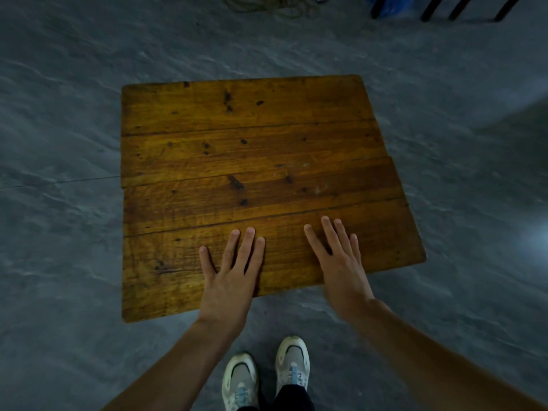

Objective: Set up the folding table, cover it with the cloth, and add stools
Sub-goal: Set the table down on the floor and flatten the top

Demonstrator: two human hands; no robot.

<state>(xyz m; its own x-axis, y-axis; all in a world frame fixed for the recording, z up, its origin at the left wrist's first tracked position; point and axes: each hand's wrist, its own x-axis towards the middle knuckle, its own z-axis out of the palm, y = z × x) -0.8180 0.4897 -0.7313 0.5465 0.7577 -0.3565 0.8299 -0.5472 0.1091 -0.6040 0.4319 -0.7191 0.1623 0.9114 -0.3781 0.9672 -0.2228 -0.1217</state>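
Note:
The folding table [252, 149] stands in front of me, its brown plank top level and bare, with dark knots and seams between the boards. My left hand [229, 274] lies flat on the near plank, fingers spread, holding nothing. My right hand [341, 262] lies flat beside it, a little to the right, fingers also apart. Both palms overlap the near edge of the top. No cloth is in view. The table's legs are hidden under the top.
Grey concrete floor [59, 232] surrounds the table. Dark thin legs of furniture [462, 7] stand at the far right, by something blue [391, 2]. A tangle of cord [267, 4] lies at the far edge. My white shoes [267, 378] are just below the table's near edge.

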